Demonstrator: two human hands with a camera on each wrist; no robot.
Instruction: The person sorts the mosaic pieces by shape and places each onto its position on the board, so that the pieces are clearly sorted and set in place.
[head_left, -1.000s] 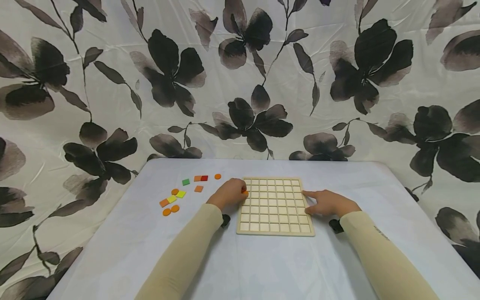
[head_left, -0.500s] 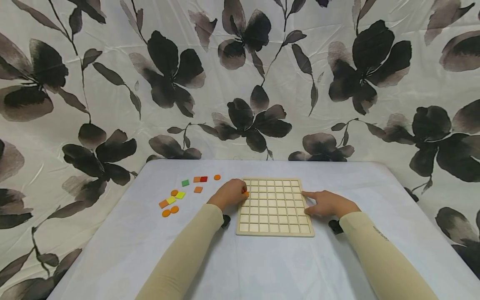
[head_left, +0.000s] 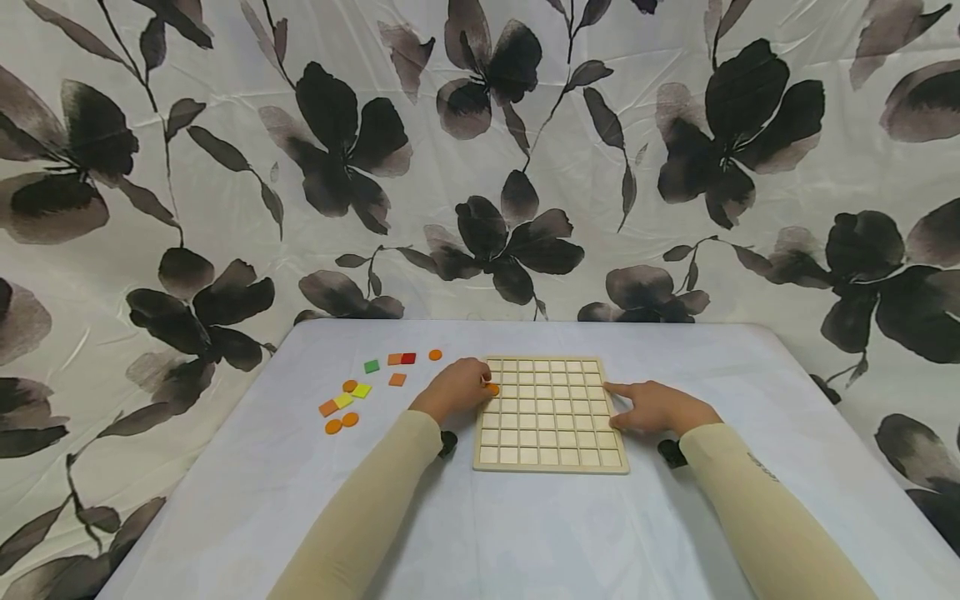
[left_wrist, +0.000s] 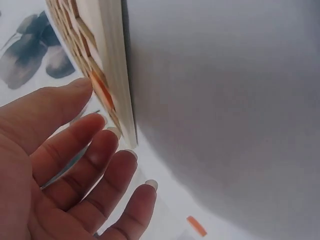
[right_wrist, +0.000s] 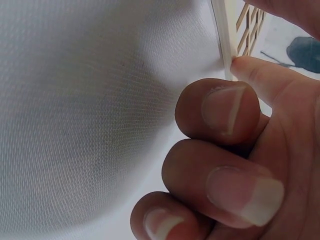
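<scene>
A pale wooden grid board (head_left: 553,414) lies on the white table between both hands. In its left column sits an orange round piece (head_left: 492,389). My left hand (head_left: 455,388) is at the board's left edge. In the left wrist view, the thumb tip is beside the orange piece (left_wrist: 102,91), and the fingers are loosely bent and spread, with nothing pinched between them. My right hand (head_left: 660,406) touches the board's right edge with an extended index finger and thumb. Its other fingers (right_wrist: 222,185) are curled in towards the palm and hold nothing.
Left of the board lie loose flat pieces: orange discs (head_left: 333,427), orange squares (head_left: 397,380), yellow squares (head_left: 362,390), a green square (head_left: 372,366) and a red square (head_left: 408,358). A floral cloth (head_left: 495,250) hangs behind the table.
My left fingers have come off the orange round piece, which now shows more fully in its cell. The left hand has shifted slightly leftward. My right hand stays against the board.
</scene>
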